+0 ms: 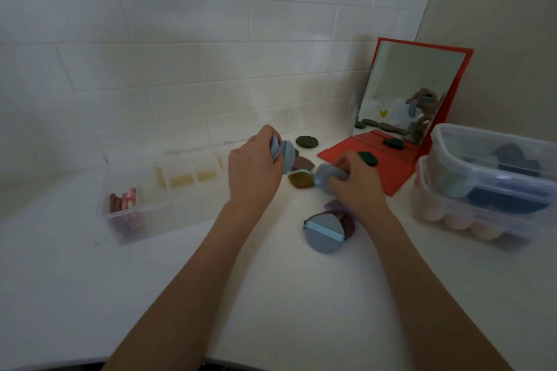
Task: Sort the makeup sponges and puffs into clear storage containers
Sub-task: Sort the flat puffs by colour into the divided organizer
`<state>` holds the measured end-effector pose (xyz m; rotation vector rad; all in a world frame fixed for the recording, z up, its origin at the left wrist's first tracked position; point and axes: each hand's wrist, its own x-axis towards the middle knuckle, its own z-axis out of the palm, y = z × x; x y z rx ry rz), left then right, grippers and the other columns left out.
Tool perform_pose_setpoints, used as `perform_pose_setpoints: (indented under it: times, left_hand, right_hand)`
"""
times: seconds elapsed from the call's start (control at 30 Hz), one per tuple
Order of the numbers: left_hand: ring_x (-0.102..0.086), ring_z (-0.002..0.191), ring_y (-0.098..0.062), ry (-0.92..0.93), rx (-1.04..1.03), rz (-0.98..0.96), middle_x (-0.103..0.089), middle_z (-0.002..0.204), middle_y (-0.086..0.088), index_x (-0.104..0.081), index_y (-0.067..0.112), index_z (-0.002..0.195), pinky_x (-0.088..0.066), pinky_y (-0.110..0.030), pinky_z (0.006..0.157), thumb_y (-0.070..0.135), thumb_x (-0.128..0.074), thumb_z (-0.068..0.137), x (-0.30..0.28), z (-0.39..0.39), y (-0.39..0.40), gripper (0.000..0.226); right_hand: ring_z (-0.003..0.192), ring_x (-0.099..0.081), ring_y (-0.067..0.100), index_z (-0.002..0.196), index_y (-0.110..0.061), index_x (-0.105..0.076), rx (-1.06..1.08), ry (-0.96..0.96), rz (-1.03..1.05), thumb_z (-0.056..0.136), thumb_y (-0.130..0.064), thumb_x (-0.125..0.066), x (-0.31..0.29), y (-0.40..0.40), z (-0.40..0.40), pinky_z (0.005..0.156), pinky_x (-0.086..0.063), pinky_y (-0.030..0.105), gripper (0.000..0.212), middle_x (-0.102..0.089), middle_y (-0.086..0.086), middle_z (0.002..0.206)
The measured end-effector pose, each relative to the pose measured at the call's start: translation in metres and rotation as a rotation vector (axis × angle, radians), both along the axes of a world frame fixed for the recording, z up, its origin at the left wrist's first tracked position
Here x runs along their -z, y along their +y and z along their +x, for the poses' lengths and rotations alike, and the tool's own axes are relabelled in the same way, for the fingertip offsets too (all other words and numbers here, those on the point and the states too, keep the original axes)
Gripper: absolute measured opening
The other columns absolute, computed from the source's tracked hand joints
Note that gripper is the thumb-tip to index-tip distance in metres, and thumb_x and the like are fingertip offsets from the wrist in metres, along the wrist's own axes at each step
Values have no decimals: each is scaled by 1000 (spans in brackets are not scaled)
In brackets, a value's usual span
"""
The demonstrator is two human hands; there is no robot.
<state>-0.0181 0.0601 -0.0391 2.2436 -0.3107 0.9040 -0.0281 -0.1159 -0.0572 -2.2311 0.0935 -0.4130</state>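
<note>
My left hand (254, 167) is raised over the white table, shut on a small stack of blue puffs (284, 155). My right hand (357, 182) is closed on another blue puff (327, 177) just above the table. Between the two hands lie an olive puff (300, 179) and a mauve puff (302, 163). Nearer to me rests a blue puff with a light blue strap (325, 235), on top of purple puffs (348, 224). Dark green puffs sit farther back (306, 141) and on the red mirror base (368, 158).
A clear divided organizer (156, 205) stands at the left, with pink and brown sponges in its near compartment. Two stacked clear tubs (494, 190) with sponges and puffs stand at the right. A red folding mirror (416, 93) leans in the back corner against the tiled wall.
</note>
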Motion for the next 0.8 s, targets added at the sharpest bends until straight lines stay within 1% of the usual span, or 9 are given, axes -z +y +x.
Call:
perform_pose_setpoints:
  times: [0.07, 0.13, 0.23, 0.33, 0.43, 0.53, 0.6, 0.67, 0.8]
  left_hand:
    - [-55, 65, -26, -5, -4, 17, -54, 70, -1, -48, 16, 82, -44, -40, 64, 7, -56, 85, 0, -1, -1, 12]
    - [-54, 65, -26, 0, -4, 32, -49, 69, 2, -43, 19, 81, -43, -40, 64, 7, -56, 85, 1, 0, -1, 18]
    - [-54, 63, -26, -16, 6, 31, -47, 67, 2, -39, 19, 79, -45, -42, 62, 5, -56, 84, 2, 1, -1, 22]
    - [-54, 64, -27, -9, 15, 5, -49, 68, 1, -40, 19, 79, -46, -43, 62, 4, -56, 82, 2, 1, -1, 22]
    - [-56, 63, -27, -1, 55, -1, -54, 70, -2, -43, 19, 81, -48, -43, 63, 6, -57, 82, 2, 2, -1, 19]
    - [-57, 65, -21, 3, 134, -11, -59, 75, -3, -53, 12, 87, -47, -34, 62, 9, -58, 85, 3, 2, -2, 6]
    - [-57, 69, -17, 29, 220, -36, -62, 80, -2, -55, 11, 91, -45, -26, 62, 11, -58, 87, 2, -1, -5, 5]
    - [-59, 72, -14, 52, 331, -87, -63, 82, 0, -56, 13, 90, -46, -25, 65, 9, -58, 86, -1, -6, -9, 6]
    - [-59, 72, -17, 141, 465, -192, -59, 80, 0, -55, 16, 88, -56, -36, 65, 4, -57, 86, -2, -12, -16, 12]
  right_hand:
    - [65, -53, 12, 100, -14, -48, 126, -56, -160, 88, -15, -54, 1, -9, 2, 55, -42, 27, 14, -57, 1, 80]
    - [69, -53, 19, 103, -11, -45, 154, -41, -189, 88, -17, -52, 5, -12, 6, 60, -40, 29, 18, -57, 5, 80]
    - [66, -50, 17, 103, -7, -43, 161, -41, -57, 89, -16, -51, 9, -10, 9, 53, -38, 29, 19, -53, 5, 80]
    - [78, -52, 23, 103, -7, -41, 158, 15, 71, 89, -15, -48, 8, -10, 11, 63, -47, 35, 17, -53, 11, 89]
    - [69, -47, 15, 100, -10, -38, 114, 95, -44, 91, -15, -47, 10, -11, 12, 50, -31, 25, 14, -54, 11, 91]
    - [66, -46, 9, 100, -12, -38, 101, 96, -69, 88, -18, -53, 9, -12, 12, 49, -29, 22, 20, -55, 10, 93]
    - [82, -54, 18, 108, -12, -42, 111, 142, -99, 86, -24, -56, 9, -14, 12, 59, -37, 24, 29, -55, 12, 105]
    - [101, -54, 27, 120, -11, -45, 141, 227, -190, 86, -33, -56, 7, -16, 12, 74, -39, 28, 42, -52, 12, 116]
    - [90, -53, 25, 110, -7, -54, 162, 268, -263, 86, -38, -52, 7, -18, 10, 76, -41, 32, 39, -47, 13, 116]
